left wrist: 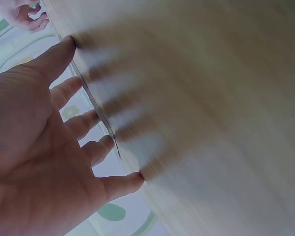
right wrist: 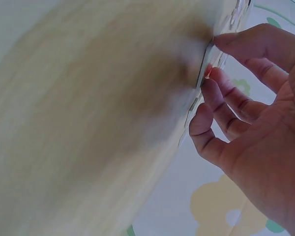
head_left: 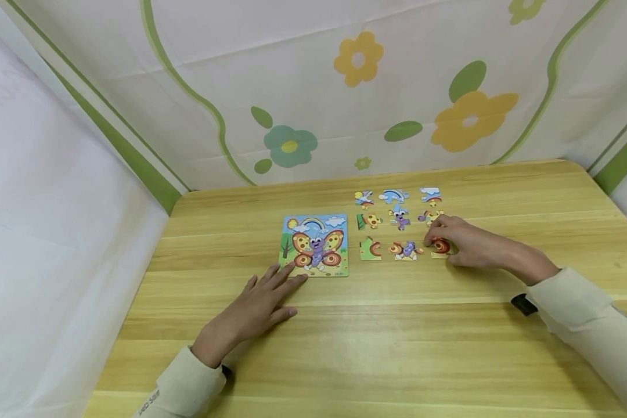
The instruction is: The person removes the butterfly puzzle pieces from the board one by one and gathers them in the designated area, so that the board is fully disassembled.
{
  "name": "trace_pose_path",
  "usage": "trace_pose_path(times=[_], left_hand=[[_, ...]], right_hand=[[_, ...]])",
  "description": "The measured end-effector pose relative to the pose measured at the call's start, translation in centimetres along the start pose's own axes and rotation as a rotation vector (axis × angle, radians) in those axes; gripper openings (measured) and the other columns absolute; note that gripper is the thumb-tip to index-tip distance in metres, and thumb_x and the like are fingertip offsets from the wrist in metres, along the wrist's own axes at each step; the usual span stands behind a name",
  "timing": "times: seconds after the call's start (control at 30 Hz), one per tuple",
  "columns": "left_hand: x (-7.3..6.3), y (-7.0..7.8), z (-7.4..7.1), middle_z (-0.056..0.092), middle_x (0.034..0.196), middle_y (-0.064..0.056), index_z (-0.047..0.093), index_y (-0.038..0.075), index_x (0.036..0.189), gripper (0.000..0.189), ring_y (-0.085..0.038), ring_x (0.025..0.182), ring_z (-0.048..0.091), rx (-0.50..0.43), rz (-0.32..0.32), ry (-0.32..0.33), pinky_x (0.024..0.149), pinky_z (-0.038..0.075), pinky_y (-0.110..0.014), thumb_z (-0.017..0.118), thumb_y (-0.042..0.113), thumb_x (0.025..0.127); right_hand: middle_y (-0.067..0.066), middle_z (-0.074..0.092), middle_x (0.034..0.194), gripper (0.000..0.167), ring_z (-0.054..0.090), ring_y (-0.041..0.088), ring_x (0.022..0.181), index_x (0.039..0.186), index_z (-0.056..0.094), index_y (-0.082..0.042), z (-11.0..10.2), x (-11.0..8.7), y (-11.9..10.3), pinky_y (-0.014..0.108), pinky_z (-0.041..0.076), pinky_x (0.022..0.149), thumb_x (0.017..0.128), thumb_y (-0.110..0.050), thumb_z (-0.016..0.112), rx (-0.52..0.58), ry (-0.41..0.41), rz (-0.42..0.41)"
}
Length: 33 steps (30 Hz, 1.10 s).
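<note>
A square butterfly picture board (head_left: 321, 223) lies flat on the table. Straight, spread fingers of my left hand (head_left: 256, 305) rest at its lower left corner, the thumb on the wood. To the board's right, several separate jigsaw pieces (head_left: 370, 249) lie in spaced rows, showing parts of the same butterfly picture. My right hand (head_left: 470, 244) pinches the lower right puzzle piece (head_left: 441, 247), with a red spiral on it, between thumb and fingers. In the right wrist view that piece (right wrist: 204, 64) appears edge-on at the fingertips, low over or on the table; I cannot tell which.
The wooden table (head_left: 366, 348) stretches in front of both arms. A white cloth (head_left: 313, 87) with printed flowers hangs behind its far edge, and another white sheet (head_left: 57, 232) hangs along the left side.
</note>
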<state>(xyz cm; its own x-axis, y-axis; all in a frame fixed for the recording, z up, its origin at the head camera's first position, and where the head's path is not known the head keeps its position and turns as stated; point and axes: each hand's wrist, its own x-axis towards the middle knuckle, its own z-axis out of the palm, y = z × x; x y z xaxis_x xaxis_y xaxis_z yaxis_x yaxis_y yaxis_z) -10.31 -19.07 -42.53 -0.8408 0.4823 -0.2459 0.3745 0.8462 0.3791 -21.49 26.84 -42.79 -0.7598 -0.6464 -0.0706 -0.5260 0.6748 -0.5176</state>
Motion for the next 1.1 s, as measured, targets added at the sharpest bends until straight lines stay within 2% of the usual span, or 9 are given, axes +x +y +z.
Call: trace_pose_path(times=[0.1, 0.27, 0.47, 0.6, 0.73, 0.83, 0.9, 0.97, 1.1], left_hand=[[0.0, 0.0, 0.0, 0.019, 0.176, -0.007, 0.035, 0.028, 0.165, 0.062, -0.045, 0.161, 0.017, 0.007, 0.003, 0.005, 0.118, 0.021, -0.080, 0.057, 0.040, 0.108], [-0.2, 0.1, -0.1, 0.020, 0.176, -0.009, 0.035, 0.029, 0.165, 0.064, -0.045, 0.160, 0.019, 0.018, 0.004, 0.019, 0.118, 0.024, -0.078, 0.058, 0.041, 0.107], [-0.4, 0.2, -0.6, 0.020, 0.176, -0.010, 0.034, 0.025, 0.166, 0.069, -0.047, 0.159, 0.022, 0.014, 0.001, 0.040, 0.119, 0.027, -0.075, 0.063, 0.039, 0.105], [-0.5, 0.3, -1.3, 0.022, 0.175, -0.014, 0.035, 0.021, 0.165, 0.071, -0.048, 0.159, 0.023, 0.047, -0.033, 0.109, 0.118, 0.028, -0.075, 0.066, 0.039, 0.104], [-0.3, 0.3, -2.0, 0.022, 0.175, -0.014, 0.034, 0.021, 0.166, 0.072, -0.048, 0.160, 0.020, 0.080, -0.099, 0.205, 0.119, 0.024, -0.078, 0.064, 0.042, 0.104], [0.0, 0.4, -2.3, 0.019, 0.176, -0.011, 0.032, 0.023, 0.167, 0.072, -0.047, 0.160, 0.017, 0.098, -0.148, 0.267, 0.119, 0.021, -0.078, 0.061, 0.046, 0.105], [0.2, 0.4, -2.3, 0.016, 0.177, -0.010, 0.029, 0.024, 0.167, 0.072, -0.047, 0.161, 0.015, 0.111, -0.170, 0.301, 0.120, 0.019, -0.079, 0.057, 0.049, 0.106], [0.6, 0.5, -2.3, 0.014, 0.177, -0.009, 0.025, 0.026, 0.168, 0.073, -0.046, 0.162, 0.012, 0.125, -0.189, 0.328, 0.120, 0.017, -0.079, 0.053, 0.053, 0.107], [1.4, 0.6, -2.3, 0.011, 0.178, -0.008, 0.022, 0.029, 0.169, 0.072, -0.045, 0.163, 0.008, 0.158, -0.221, 0.388, 0.121, 0.014, -0.079, 0.049, 0.056, 0.108]], right_hand=[[0.013, 0.061, 0.128, 0.048, 0.053, 0.040, 0.126, 0.113, 0.073, -0.014, -0.1, 0.0, 0.0, 0.062, 0.046, 0.104, 0.074, 0.015, 0.070, -0.005, 0.011, 0.007], [0.013, 0.061, 0.127, 0.048, 0.054, 0.039, 0.124, 0.115, 0.073, -0.015, -0.5, -0.3, -0.5, 0.059, 0.046, 0.101, 0.077, 0.014, 0.068, -0.017, 0.077, 0.005], [0.019, 0.061, 0.126, 0.039, 0.054, 0.041, 0.120, 0.121, 0.071, -0.004, -0.3, -1.6, -0.7, 0.059, 0.047, 0.097, 0.085, 0.010, 0.070, -0.041, 0.204, 0.011], [0.027, 0.061, 0.127, 0.040, 0.053, 0.048, 0.118, 0.121, 0.069, 0.002, 0.1, -2.7, -0.4, 0.065, 0.047, 0.093, 0.083, 0.008, 0.076, -0.125, 0.349, 0.025], [0.032, 0.057, 0.135, 0.050, 0.051, 0.055, 0.123, 0.131, 0.063, 0.002, 0.3, -3.7, -0.2, 0.075, 0.044, 0.090, 0.085, -0.002, 0.080, -0.243, 0.460, 0.077], [0.035, 0.052, 0.145, 0.058, 0.047, 0.059, 0.131, 0.141, 0.058, 0.001, 0.3, -4.1, -0.4, 0.080, 0.039, 0.096, 0.089, -0.012, 0.080, -0.296, 0.510, 0.124], [0.036, 0.045, 0.153, 0.061, 0.040, 0.059, 0.140, 0.148, 0.053, -0.002, 0.2, -4.2, -0.6, 0.083, 0.030, 0.106, 0.095, -0.021, 0.076, -0.312, 0.519, 0.168], [0.034, 0.036, 0.161, 0.064, 0.031, 0.058, 0.149, 0.155, 0.047, -0.005, 0.1, -4.2, -0.8, 0.084, 0.019, 0.114, 0.101, -0.031, 0.069, -0.317, 0.510, 0.219], [0.026, 0.017, 0.173, 0.071, 0.011, 0.053, 0.159, 0.165, 0.033, -0.014, -0.2, -3.9, -1.2, 0.086, 0.002, 0.116, 0.108, -0.049, 0.053, -0.334, 0.462, 0.312]])
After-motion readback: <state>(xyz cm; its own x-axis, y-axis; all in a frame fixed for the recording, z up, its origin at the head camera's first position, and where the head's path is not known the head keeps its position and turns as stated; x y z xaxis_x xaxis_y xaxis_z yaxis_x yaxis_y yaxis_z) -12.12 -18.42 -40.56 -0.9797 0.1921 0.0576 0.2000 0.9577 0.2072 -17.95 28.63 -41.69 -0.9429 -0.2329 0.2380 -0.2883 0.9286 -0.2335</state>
